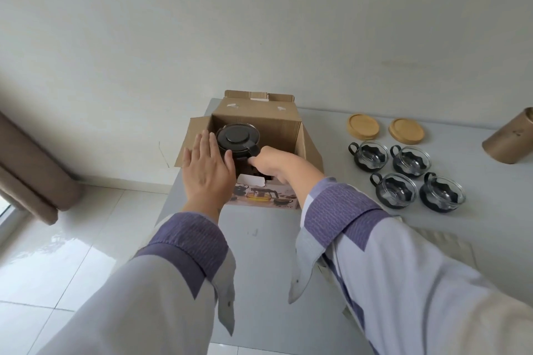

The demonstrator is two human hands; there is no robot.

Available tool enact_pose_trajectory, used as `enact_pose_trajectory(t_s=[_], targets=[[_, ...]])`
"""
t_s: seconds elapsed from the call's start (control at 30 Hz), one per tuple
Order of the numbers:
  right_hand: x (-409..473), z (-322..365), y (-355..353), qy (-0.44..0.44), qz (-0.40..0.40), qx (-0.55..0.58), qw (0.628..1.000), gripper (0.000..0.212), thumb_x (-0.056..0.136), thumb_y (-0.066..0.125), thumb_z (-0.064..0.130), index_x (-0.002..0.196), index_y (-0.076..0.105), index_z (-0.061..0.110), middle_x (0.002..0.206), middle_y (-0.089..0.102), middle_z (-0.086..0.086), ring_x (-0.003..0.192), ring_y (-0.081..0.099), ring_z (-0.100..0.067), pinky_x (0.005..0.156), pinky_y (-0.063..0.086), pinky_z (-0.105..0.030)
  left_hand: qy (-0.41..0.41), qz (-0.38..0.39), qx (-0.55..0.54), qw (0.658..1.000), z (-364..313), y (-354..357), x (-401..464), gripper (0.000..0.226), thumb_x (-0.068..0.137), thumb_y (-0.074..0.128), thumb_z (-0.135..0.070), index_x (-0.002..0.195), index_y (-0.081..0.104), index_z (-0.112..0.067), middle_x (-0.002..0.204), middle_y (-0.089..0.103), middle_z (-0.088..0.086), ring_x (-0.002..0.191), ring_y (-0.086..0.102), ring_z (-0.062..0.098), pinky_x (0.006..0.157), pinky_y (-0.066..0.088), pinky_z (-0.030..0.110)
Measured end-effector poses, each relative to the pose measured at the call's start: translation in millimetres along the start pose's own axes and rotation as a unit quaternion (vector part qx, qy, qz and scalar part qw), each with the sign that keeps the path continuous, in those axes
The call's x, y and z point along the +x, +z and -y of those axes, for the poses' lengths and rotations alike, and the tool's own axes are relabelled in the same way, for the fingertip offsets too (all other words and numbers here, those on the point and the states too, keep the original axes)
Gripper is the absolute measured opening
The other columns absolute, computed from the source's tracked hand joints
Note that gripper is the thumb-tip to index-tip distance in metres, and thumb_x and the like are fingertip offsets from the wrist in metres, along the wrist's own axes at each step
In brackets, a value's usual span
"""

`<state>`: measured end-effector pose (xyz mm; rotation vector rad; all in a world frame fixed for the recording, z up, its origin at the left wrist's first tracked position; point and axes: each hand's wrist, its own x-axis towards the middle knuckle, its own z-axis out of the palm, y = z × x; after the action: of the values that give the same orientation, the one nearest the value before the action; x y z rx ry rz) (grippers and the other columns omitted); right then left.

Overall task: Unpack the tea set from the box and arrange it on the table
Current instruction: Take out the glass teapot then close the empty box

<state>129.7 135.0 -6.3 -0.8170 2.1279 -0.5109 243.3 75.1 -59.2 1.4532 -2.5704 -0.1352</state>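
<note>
The left hand [206, 168] is flat, its fingers [208, 143] straight and lying close together, thumb out to the side; the fingertips touch the left side of the dark glass teapot with the round black lid [238, 137], the palm over the near-left rim of the open brown cardboard box [285, 127]. The right hand [272, 163] reaches in from the right with its fingers curled down round the teapot's black handle [253, 150], gripping it; the fingertips themselves are hidden under the hand. The teapot stands upright between the two hands, in the left part of the box, its lid about level with the box rim. The box sits at the far left end of the pale grey desk [288, 239], flaps folded outward, a printed picture of the tea set on its near face.

To the right of the box, four glass cups in black handled holders [370, 155] stand on the desk in two rows of two, apart from one another. Behind them lie two round bamboo coasters [363, 125] side by side. A brown cardboard cylinder [510, 138] stands at the right edge
</note>
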Motion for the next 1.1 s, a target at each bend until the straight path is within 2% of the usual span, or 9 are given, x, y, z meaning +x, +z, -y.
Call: enact_pose_trajectory(t_s=[0.17,0.33,0.43,0.5,0.57,0.73,0.8,0.93,1.1], targets=[[-3.0,-6.7,0.2,0.002,-0.026,0.033,0.999,0.041,0.104,0.036,0.016,0.14,0.032,-0.004,0.141,0.043,-0.019,0.129,0.043,-0.031,0.101,0.036,-0.036,0.001,0.009,0.009,1.0,-0.3,-0.4,0.6,0.063,0.101,0.011,-0.041,0.153,0.009,-0.006,0.161,0.007,0.008,0.149,0.003,0.02,0.121,0.004,0.039],[-14.4,-4.2,-3.5,-0.04,-0.044,0.068,0.996,0.042,0.103,0.038,0.019,0.14,0.03,0.001,0.135,0.046,-0.016,0.106,0.045,-0.024,0.085,0.032,-0.031,0.001,0.027,-0.029,0.999,-2.4,-7.4,1.1,0.061,0.101,0.012,-0.041,0.153,0.014,-0.008,0.161,0.01,0.007,0.149,0.003,0.019,0.121,0.003,0.04],[-24.3,-3.6,-13.8,-0.048,-0.053,0.075,0.995,0.044,0.103,0.038,0.022,0.142,0.027,0.005,0.136,0.044,-0.014,0.119,0.045,-0.028,0.087,0.03,-0.032,-0.008,0.013,-0.089,0.996,-11.5,-20.1,6.0,0.058,0.101,0.013,-0.039,0.15,0.025,-0.01,0.157,0.026,0.007,0.147,0.018,0.021,0.12,0.009,0.042],[-32.2,-3.3,-24.9,-0.054,-0.064,0.08,0.993,0.04,0.103,0.038,0.024,0.138,0.033,0.006,0.12,0.048,-0.012,0.108,0.048,-0.026,0.088,0.035,-0.034,-0.004,0.003,-0.146,0.989,-22.0,-31.5,9.5,0.054,0.1,0.015,-0.037,0.144,0.034,-0.012,0.148,0.041,0.009,0.138,0.036,0.026,0.116,0.021,0.045],[-38.6,-3.8,-38.0,-0.057,-0.08,0.088,0.991,0.039,0.102,0.039,0.027,0.134,0.038,0.005,0.11,0.051,-0.011,0.1,0.051,-0.026,0.09,0.041,-0.037,0.0,-0.005,-0.206,0.978,-35.7,-45.2,11.7,0.05,0.1,0.016,-0.034,0.142,0.035,-0.014,0.143,0.046,0.01,0.129,0.045,0.029,0.109,0.033,0.044],[-51.7,-12.4,-81.2,-0.07,-0.136,0.102,0.983,0.023,0.1,0.04,0.025,0.115,0.044,0.008,0.105,0.052,-0.012,0.095,0.051,-0.027,0.092,0.045,-0.041,0.041,0.006,-0.249,0.968,-79.1,-68.4,20.1,0.054,0.103,0.014,-0.032,0.153,0.013,-0.012,0.159,0.019,0.005,0.145,0.021,0.021,0.115,0.022,0.038],[-54.6,-20.5,-101.1,-0.064,-0.156,0.105,0.98,0.025,0.099,0.04,0.024,0.116,0.044,0.006,0.105,0.053,-0.013,0.096,0.052,-0.027,0.092,0.045,-0.042,0.06,0.004,-0.282,0.958,-100.1,-74.9,24.7,0.052,0.103,0.014,-0.032,0.152,0.015,-0.014,0.158,0.022,0.006,0.144,0.023,0.021,0.114,0.023,0.038],[-51.3,-42.4,-135.6,-0.055,-0.198,0.103,0.973,0.017,0.097,0.04,0.025,0.107,0.042,0.011,0.099,0.051,-0.011,0.087,0.049,-0.025,0.081,0.043,-0.037,0.102,0.018,-0.359,0.928,-144.1,-84.1,35.3,0.047,0.103,0.013,-0.024,0.145,0.03,-0.012,0.149,0.037,0.009,0.137,0.033,0.025,0.109,0.028,0.04],[-34.2,-75.9,-164.2,-0.022,-0.22,0.082,0.972,0.029,0.1,0.04,0.027,0.12,0.043,0.006,0.106,0.055,-0.012,0.095,0.054,-0.027,0.085,0.043,-0.037,0.054,0.091,-0.416,0.903,-194.4,-58.9,58.0,0.065,0.098,0.023,-0.056,0.152,0.018,-0.02,0.155,0.028,0.008,0.141,0.03,0.026,0.111,0.027,0.041]])
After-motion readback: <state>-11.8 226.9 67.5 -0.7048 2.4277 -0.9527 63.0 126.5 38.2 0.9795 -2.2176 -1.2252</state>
